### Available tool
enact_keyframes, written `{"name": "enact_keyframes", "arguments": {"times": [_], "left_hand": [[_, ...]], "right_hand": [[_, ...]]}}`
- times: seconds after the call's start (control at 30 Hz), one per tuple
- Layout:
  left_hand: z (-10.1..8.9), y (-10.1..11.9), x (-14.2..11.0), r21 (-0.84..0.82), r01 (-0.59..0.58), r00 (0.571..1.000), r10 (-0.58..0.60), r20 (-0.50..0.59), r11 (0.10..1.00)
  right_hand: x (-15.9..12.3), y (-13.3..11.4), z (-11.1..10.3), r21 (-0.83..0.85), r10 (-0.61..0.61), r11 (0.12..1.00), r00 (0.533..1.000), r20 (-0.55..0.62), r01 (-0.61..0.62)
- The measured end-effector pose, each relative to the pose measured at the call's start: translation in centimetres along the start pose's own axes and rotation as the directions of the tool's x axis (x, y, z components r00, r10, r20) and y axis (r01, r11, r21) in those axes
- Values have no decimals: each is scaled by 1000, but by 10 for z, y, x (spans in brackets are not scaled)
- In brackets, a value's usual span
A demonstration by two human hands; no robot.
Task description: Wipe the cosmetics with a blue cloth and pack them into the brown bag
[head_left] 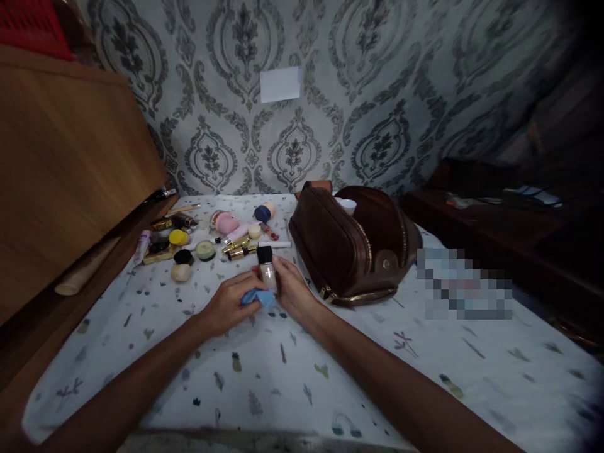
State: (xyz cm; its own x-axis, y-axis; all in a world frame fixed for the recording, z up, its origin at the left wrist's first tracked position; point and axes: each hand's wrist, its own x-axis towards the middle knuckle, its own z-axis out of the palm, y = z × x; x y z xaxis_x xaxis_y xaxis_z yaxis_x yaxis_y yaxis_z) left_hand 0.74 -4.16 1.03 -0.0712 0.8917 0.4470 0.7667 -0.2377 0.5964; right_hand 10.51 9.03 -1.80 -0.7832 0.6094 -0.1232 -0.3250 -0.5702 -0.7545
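Upright between my two hands is a small clear bottle of pale beige liquid with a black cap, like a foundation bottle (pixel 268 275). My right hand (pixel 291 283) grips it from the right side. A crumpled blue cloth (pixel 258 298) is pinched in my left hand (pixel 233 301), pressed near the bottle's lower left. Just beyond lie gold-and-dark lipstick tubes (pixel 240 252) and a white stick (pixel 277 244). To the right stands a brown cosmetic bag (pixel 330 242), unzipped, with a white round item (pixel 348 206) inside.
Left of my hands sit a green-lidded jar (pixel 205 250), a yellow-lidded jar (pixel 178 237), a pink item (pixel 226 223) and several other cosmetics. A wooden cabinet (pixel 70 170) borders the left side. Dark furniture (pixel 472 233) stands at right, beside a blurred-out patch on the patterned sheet (pixel 264 390).
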Motion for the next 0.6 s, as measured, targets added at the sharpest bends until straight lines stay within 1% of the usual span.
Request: {"name": "enact_keyframes", "arguments": {"times": [0.1, 0.17, 0.23, 0.3, 0.4, 0.47, 0.6], "left_hand": [[0, 1, 1, 23, 62, 992, -59, -114, 998], [-1, 0, 1, 49, 94, 978, -83, -194, 994], [-3, -3, 1, 62, 111, 957, -90, -276, 992], [-6, -6, 1, 56, 123, 931, -96, -351, 991], [-10, -11, 2, 31, 166, 891, -137, -433, 986], [-11, -13, 2, 13, 179, 883, -154, -444, 984], [-8, -12, 1, 30, 113, 925, -95, -367, 993]], "right_hand": [[-2, 1, 1, 0, 45, 999, 999, 19, -45], [-4, 1, 1, 1, 76, 997, 996, 40, -76], [-6, 0, 2, -8, 125, 992, 990, 63, -125], [-9, -2, 4, -32, 202, 979, 974, 102, -200], [-12, -5, 5, -52, 291, 957, 946, 140, -287], [-13, -6, 6, -27, 284, 959, 949, 135, -283], [-12, -5, 5, 28, 216, 975, 971, 106, -221]]}}
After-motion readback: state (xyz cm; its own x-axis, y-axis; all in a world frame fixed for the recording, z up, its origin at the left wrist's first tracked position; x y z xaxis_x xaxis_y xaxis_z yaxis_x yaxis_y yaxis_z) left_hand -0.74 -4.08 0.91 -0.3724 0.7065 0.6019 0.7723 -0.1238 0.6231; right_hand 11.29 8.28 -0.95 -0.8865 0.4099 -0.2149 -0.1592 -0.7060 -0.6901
